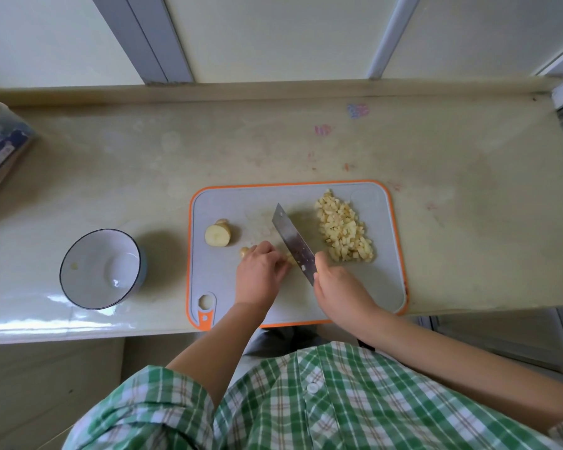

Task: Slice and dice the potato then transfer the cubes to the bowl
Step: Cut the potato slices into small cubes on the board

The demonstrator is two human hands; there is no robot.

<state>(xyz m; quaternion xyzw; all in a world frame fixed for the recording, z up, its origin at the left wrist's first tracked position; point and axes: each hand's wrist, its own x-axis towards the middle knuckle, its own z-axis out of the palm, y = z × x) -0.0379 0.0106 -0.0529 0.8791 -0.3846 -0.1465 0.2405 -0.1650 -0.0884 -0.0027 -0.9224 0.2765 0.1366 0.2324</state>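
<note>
Dicing is judged to be under way at frame centre: a small potato piece [289, 258] is pinned on the cutting board [371, 287] by the curled left hand [261, 271], while the knife [294, 243] is gripped by the right hand [338, 289]. A cube pile [343, 230] lies right of the blade, a potato chunk [217, 235] is left uncut at the board's left, and the bowl [100, 269] waits at lower left. Further downward cuts are called for next.
</note>
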